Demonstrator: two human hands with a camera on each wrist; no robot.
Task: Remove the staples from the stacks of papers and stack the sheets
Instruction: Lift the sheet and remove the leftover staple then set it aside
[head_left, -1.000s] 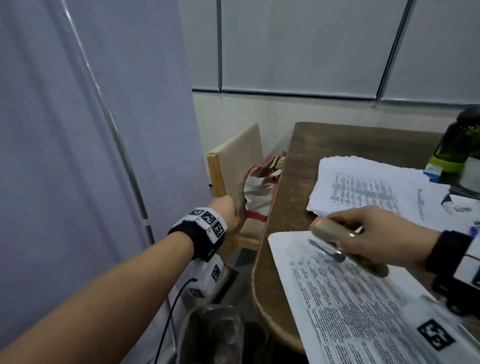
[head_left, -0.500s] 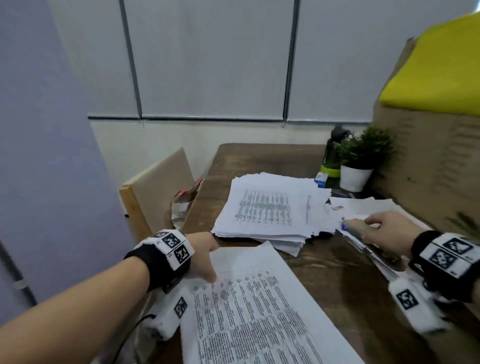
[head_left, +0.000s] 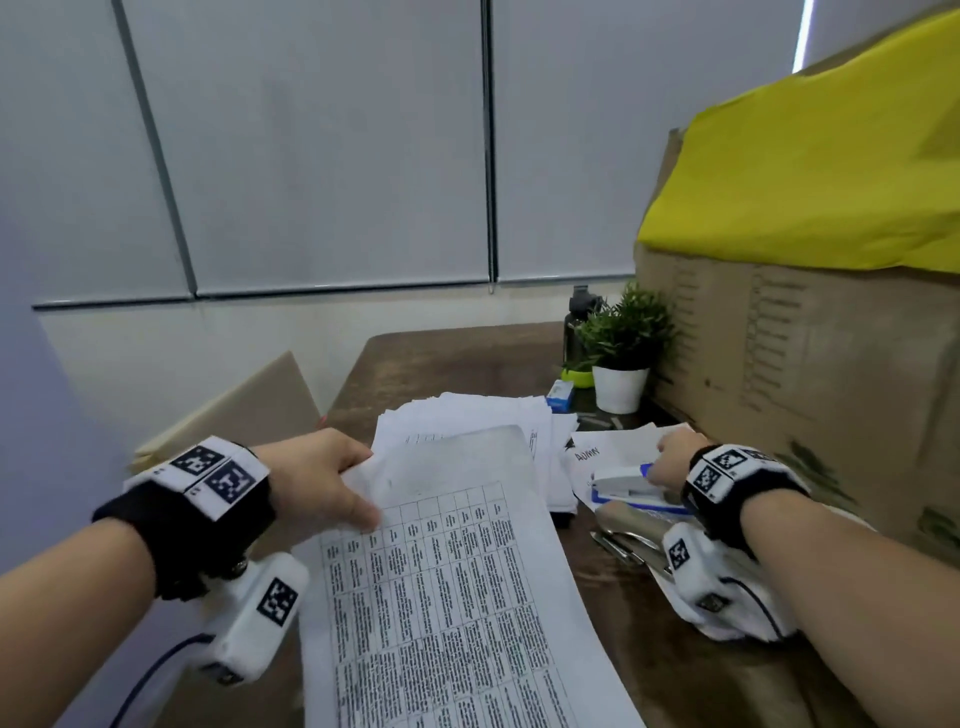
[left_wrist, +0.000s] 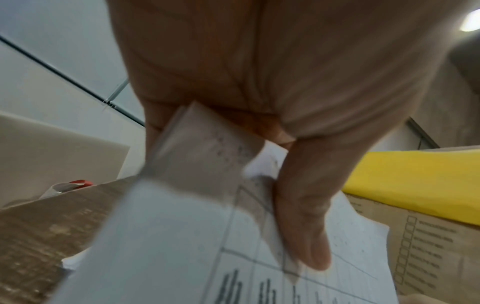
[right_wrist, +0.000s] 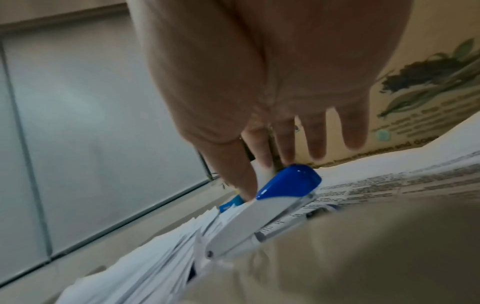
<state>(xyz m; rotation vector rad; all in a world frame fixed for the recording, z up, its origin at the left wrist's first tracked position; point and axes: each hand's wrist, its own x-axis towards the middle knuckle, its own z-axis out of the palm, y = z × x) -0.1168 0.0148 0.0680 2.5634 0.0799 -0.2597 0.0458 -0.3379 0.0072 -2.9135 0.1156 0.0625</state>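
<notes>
The printed sheet (head_left: 457, 587) lies on the wooden table (head_left: 447, 358), its far end curled up and back. The left hand (head_left: 317, 480) pinches that lifted left corner, thumb on top and fingers underneath. Just past the grip sits the loose stack of papers (head_left: 467, 415). To its right the right hand (head_left: 670, 460) reaches onto a blue-and-white stapler (head_left: 623, 480), thumb and fingers closing on its blue end. The metal staple remover (head_left: 631, 535) lies below that wrist, ungripped.
</notes>
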